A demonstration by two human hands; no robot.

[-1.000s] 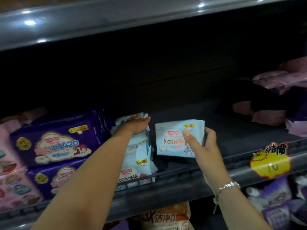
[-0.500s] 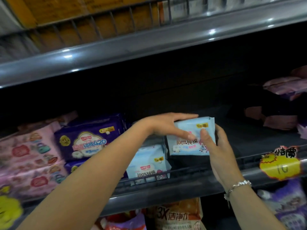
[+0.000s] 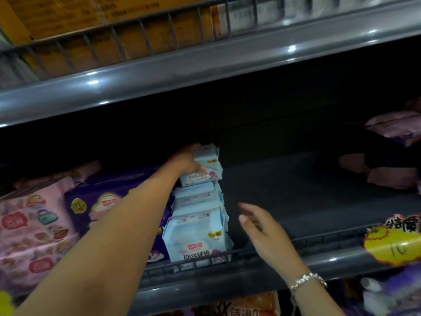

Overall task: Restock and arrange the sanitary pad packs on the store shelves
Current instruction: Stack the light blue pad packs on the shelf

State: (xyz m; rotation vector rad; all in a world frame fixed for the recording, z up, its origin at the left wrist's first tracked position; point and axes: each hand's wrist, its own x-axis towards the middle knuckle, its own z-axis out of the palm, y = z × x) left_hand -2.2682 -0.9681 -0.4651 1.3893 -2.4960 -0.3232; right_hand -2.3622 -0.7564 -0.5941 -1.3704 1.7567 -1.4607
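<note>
Left hand (image 3: 186,160) grips blue pack (image 3: 202,166) atop the blue row (image 3: 197,229); right hand (image 3: 262,231) open, empty beside row. Pack may topple off.

Packs (image 3: 197,233) left on shelf (image 3: 296,201)

— What sort of place is this?

— A shop, at a stocked aisle. Grey metal shelves (image 3: 205,65) run in tiers, each with a low wire fence (image 3: 205,265) along its front lip.

— And the goods?

— Packaged stock faced outward: light blue packs (image 3: 196,238) in a row, purple packs (image 3: 107,201) and pink packs (image 3: 34,229) beside them (all printed retail wrappers). A yellow starburst price tag (image 3: 394,245), handwritten, hangs on the shelf edge.
</note>
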